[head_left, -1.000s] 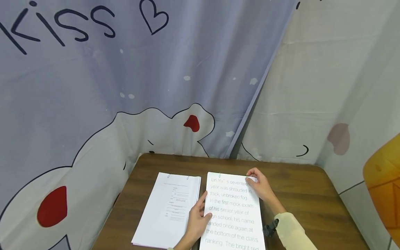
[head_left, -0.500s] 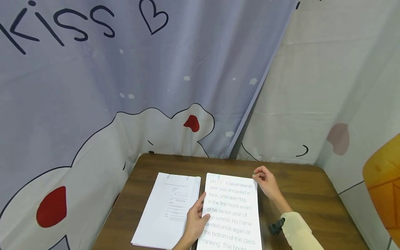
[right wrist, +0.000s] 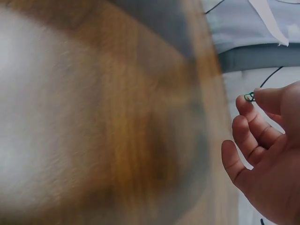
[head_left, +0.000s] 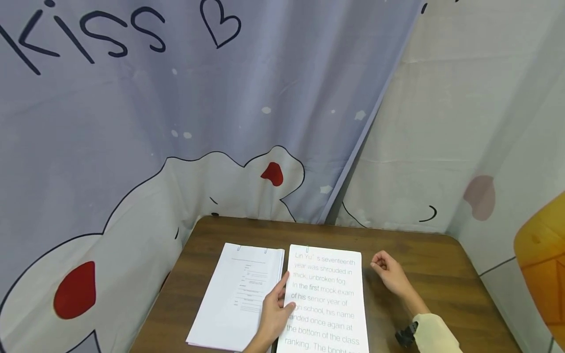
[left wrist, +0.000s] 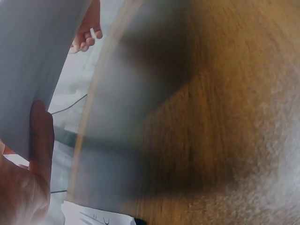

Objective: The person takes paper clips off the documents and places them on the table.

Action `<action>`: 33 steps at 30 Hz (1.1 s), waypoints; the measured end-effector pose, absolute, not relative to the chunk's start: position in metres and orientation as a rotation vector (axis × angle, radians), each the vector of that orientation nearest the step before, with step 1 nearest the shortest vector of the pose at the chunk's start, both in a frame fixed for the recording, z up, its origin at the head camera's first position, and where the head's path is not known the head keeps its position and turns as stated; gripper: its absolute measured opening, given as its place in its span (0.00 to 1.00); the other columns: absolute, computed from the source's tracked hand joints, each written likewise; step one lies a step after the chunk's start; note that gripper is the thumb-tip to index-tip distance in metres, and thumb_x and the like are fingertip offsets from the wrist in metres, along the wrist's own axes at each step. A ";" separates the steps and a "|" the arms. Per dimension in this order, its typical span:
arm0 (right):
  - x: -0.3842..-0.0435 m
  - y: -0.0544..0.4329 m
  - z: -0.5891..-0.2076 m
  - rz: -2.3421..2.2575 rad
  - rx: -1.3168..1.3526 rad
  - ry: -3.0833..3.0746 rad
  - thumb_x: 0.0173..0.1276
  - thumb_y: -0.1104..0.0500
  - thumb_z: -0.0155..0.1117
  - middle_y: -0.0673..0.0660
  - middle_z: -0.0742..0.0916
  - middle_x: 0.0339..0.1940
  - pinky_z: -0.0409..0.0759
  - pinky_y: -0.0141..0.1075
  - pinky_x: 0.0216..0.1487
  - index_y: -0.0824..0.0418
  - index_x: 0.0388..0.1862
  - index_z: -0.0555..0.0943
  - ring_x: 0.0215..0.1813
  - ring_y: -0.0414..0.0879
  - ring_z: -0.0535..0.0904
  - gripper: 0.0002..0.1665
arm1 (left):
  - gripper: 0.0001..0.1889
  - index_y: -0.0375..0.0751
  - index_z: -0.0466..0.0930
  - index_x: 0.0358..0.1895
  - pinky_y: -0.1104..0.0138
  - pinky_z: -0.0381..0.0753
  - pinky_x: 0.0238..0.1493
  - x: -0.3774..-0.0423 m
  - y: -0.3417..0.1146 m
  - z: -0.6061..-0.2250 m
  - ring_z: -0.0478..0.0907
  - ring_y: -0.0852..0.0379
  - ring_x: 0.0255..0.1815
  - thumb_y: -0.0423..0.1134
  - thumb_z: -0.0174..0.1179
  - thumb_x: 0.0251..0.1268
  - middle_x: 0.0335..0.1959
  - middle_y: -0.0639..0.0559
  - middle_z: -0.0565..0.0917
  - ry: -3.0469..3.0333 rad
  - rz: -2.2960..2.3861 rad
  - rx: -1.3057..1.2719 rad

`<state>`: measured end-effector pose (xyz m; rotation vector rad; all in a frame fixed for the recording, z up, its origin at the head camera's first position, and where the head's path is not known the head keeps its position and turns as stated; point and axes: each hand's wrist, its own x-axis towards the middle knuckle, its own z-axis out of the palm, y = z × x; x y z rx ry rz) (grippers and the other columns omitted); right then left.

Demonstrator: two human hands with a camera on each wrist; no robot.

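Observation:
My left hand (head_left: 273, 311) grips the left edge of a stack of printed paper (head_left: 326, 299), thumb over the front. In the left wrist view the stack's plain back (left wrist: 33, 61) tilts up above the table, my left fingers (left wrist: 42, 140) behind it. A paper clip (head_left: 307, 249) sits on the stack's top edge, towards the left. To the right of the stack, apart from it, is my right hand (head_left: 393, 277). Its thumb and index finger pinch a small green paper clip (right wrist: 249, 97), seen in the right wrist view; the other fingers are loosely bent.
A second stack of printed sheets (head_left: 234, 299), with two clips along its top edge, lies on the brown wooden table (head_left: 432, 264) at the left. Behind the table hang a printed blue-grey curtain (head_left: 220, 98) and a whitish curtain (head_left: 463, 122).
My right hand has drawn a clip off the stack's top right corner and moved away rightward and slightly down with it. The held stack has shifted slightly left in my left hand.

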<state>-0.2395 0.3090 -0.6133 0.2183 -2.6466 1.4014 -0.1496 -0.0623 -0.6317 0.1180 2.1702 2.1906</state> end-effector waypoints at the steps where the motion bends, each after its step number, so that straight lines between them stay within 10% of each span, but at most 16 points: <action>1: -0.238 0.311 -0.616 1.409 0.215 -2.641 0.74 0.68 0.65 0.53 0.83 0.32 0.76 0.29 0.35 0.64 0.42 0.78 0.35 0.36 0.76 0.04 | 0.46 0.40 0.62 0.83 0.62 0.93 0.36 -0.149 -0.062 -0.632 0.92 0.49 0.39 0.14 0.58 0.58 0.56 0.31 0.85 2.170 2.193 0.121; 33: -0.221 0.314 -0.649 1.062 0.018 -2.864 0.65 0.64 0.76 0.51 0.81 0.26 0.72 0.34 0.34 0.59 0.36 0.84 0.31 0.41 0.73 0.06 | 0.46 0.42 0.61 0.84 0.62 0.93 0.35 -0.152 -0.062 -0.635 0.92 0.50 0.37 0.16 0.59 0.60 0.59 0.32 0.84 2.173 2.161 0.113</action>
